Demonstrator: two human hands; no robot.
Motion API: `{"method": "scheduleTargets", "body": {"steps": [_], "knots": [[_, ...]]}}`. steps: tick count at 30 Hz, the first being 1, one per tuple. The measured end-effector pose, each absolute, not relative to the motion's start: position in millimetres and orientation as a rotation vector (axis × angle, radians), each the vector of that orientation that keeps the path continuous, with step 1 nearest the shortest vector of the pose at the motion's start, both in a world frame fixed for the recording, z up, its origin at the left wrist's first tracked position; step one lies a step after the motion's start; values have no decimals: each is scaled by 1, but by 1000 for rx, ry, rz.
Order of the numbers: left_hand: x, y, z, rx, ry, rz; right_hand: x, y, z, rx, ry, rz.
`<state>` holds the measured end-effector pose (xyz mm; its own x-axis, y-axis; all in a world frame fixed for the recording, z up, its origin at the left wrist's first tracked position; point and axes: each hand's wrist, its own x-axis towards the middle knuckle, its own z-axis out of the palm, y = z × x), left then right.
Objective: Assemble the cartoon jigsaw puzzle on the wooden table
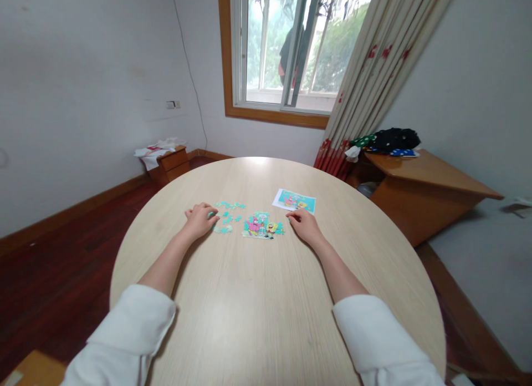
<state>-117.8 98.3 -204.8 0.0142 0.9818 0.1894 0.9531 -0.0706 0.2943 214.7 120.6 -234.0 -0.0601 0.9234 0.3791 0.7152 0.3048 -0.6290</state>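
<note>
Head view: left hand [201,221], right hand [305,226] narrow, contents unclear; puzzle [258,227] between, loose pieces [225,229] by left, printout [296,200] behind right.

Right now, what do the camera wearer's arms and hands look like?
Left sleeve and right sleeve are plain white, loose, with wide, apparently turned-back cuffs; the forearms beyond are bare. Left hand and right hand are ungloved, with no rings, watch or bracelet visible.
</note>
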Motion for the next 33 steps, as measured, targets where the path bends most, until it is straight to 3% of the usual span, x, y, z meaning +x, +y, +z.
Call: {"method": "scheduleTargets", "body": {"steps": [33], "knots": [[-111,93,-192,2016,2090,474,215,120,-235,-1477,-1808,359]]}}
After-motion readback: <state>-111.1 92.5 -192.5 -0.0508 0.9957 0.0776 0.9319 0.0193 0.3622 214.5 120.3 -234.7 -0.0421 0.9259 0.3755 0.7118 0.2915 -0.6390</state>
